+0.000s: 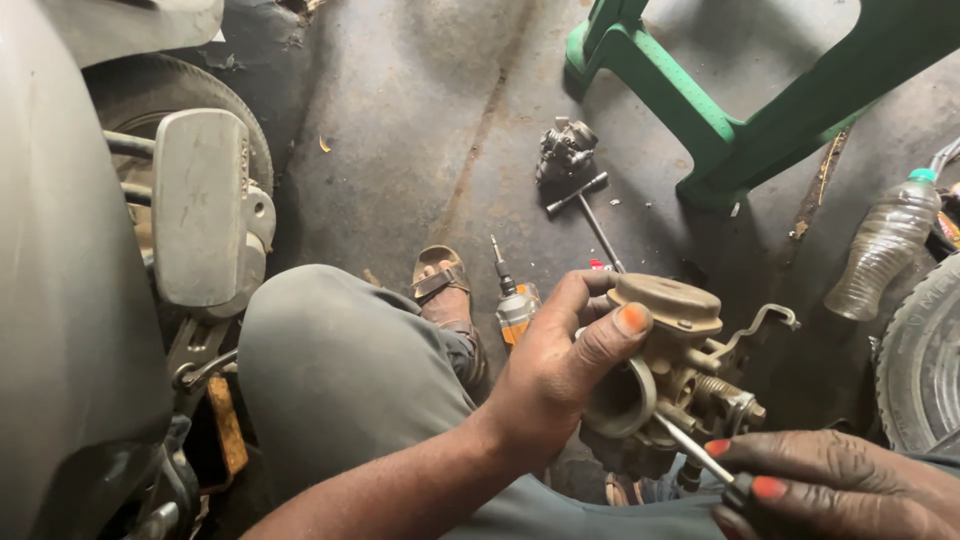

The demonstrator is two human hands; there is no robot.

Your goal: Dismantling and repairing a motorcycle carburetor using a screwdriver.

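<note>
stained grey concrete floor (420,150) of a workshop, seen from above by a person sitting low. nearest: right hand (840,490) at bottom right, fingers closed around a screwdriver (700,455), handle dark and mostly hidden in the fist, thin metal shaft angled up-left with its tip at the lower side of the carburetor (670,370). left hand (560,365) wraps the carburetor from the left, thumb lying over the round intake mouth, fingers behind the body; firm grip, the part held in the air above the lap, tilted, flat tan cap on top, bent wire bracket sticking out to the right. person's knee (340,370) in grey trousers at centre left, sandalled foot (445,290) just past it on the floor. an orange-and-clear tool (515,305) with a bit pointing up lies just beside the foot, partly behind the left hand. left edge: scooter body (60,300) with a grey footrest plate (200,205) and a tyre (180,90) behind it. right edge: another tyre (920,365), and a clear plastic bottle (885,245) with a green cap lying tilted near it. farther out on the floor: a t-handle wrench (590,210), and touching its top end a second carburetor (565,150). farthest: green metal frame (740,120), its foot on the floor at upper right.
</note>
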